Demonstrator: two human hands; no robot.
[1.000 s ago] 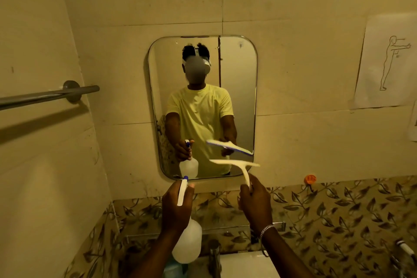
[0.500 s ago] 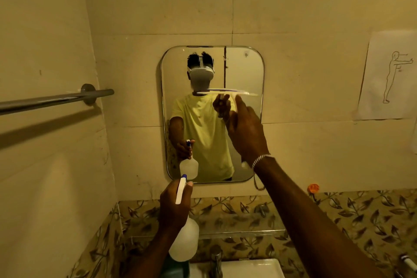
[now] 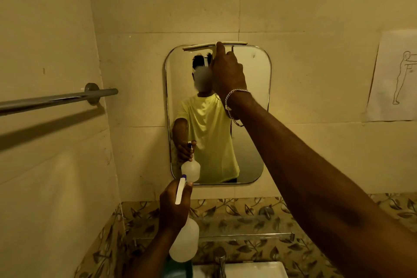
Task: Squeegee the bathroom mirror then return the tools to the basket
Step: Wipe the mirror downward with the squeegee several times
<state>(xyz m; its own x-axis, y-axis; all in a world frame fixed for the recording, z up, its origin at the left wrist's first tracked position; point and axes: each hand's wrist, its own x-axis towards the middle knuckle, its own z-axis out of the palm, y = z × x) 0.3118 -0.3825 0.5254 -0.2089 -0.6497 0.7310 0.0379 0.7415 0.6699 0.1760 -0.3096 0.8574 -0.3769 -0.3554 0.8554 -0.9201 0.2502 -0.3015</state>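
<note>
At the bottom edge a white sink (image 3: 255, 269) and the tap (image 3: 220, 262) are cut off by the frame, and a greenish object beneath the bottle is too dark to identify. The left hand (image 3: 172, 207) has its fingers (image 3: 188, 185) curled closed around the neck of a translucent spray bottle (image 3: 185, 244), whose white trigger head (image 3: 181, 190) points toward the wall. Farther off, the right hand (image 3: 228, 72) is raised, fingers wrapped tight on the handle of the squeegee (image 3: 214, 46); the handle itself is hidden in the grip. Its pale blade lies level along the top edge of the mirror (image 3: 250, 119), apparently touching the glass. The basket is out of view. The hand covers part of the reflection.
</note>
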